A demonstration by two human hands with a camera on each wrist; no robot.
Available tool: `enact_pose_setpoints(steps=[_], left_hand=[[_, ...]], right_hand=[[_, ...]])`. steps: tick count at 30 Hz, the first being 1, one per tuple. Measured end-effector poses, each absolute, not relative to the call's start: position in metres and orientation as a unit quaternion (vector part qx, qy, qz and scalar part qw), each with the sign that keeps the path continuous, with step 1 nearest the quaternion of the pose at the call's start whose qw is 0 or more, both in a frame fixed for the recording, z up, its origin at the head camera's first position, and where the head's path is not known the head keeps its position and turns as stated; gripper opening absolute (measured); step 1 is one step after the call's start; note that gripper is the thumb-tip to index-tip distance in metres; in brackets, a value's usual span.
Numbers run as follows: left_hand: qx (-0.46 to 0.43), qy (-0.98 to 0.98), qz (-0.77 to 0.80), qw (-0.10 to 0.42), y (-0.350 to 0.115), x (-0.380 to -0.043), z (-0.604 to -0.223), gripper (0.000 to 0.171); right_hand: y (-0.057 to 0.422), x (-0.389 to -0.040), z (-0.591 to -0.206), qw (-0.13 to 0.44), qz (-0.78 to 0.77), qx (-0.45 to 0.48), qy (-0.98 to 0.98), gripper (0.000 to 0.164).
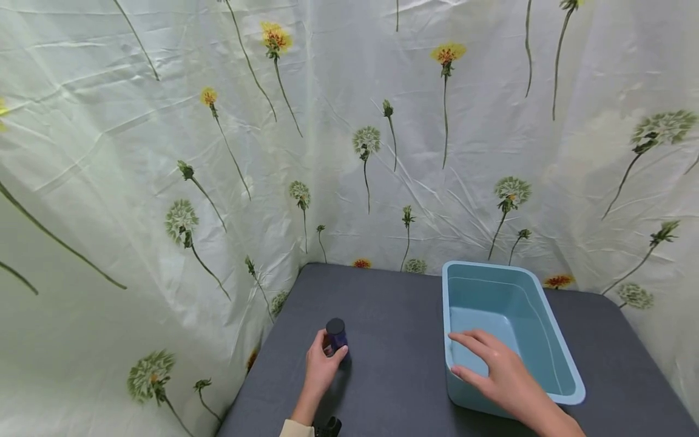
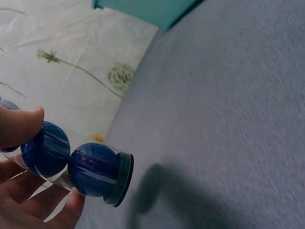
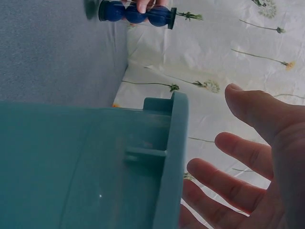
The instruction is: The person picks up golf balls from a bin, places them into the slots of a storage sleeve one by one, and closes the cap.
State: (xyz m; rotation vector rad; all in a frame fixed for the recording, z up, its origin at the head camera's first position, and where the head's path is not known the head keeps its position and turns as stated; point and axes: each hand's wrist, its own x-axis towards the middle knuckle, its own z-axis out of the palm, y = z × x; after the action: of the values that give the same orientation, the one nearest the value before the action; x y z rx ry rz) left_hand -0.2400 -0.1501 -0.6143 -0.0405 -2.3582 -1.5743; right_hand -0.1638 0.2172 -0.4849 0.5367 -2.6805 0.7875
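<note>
My left hand [image 1: 319, 367] grips a clear tube [image 1: 338, 340] by its side, thumb on one side and fingers on the other. In the right wrist view, the tube has dark caps on both ends and three blue balls [image 3: 137, 14] stacked inside. It stands roughly upright, its lower cap [image 2: 123, 181] a little above the tabletop, where a shadow falls. My right hand [image 1: 505, 376] hovers at the light blue plastic tub [image 1: 513, 276], fingers extended and thumb spread apart, holding nothing. Whether its fingertips touch the tub's rim [image 3: 177, 143] I cannot tell.
The tub stands on the right part of a dark grey table [image 1: 393, 340]; its visible inside holds nothing. A pale curtain [image 1: 338, 91] printed with dandelions hangs behind the table and along its left side. A black band [image 1: 329, 426] shows at the left wrist.
</note>
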Motion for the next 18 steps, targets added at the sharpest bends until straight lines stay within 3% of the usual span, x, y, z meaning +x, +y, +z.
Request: enact_pose_setpoints(steps=[12,18], left_hand=[[0.002,-0.83,-0.545,0.122,-0.152,-0.238,-0.631,0.046],[0.001,-0.847,-0.51,0.152,-0.147,-0.239,-0.614,0.071]], right_hand=[[0.221,-0.159,-0.49,0.169,0.258,0.196,-0.931,0.055],[0.232,-0.16,-0.484,0.199,0.238,0.193,-0.931,0.059]])
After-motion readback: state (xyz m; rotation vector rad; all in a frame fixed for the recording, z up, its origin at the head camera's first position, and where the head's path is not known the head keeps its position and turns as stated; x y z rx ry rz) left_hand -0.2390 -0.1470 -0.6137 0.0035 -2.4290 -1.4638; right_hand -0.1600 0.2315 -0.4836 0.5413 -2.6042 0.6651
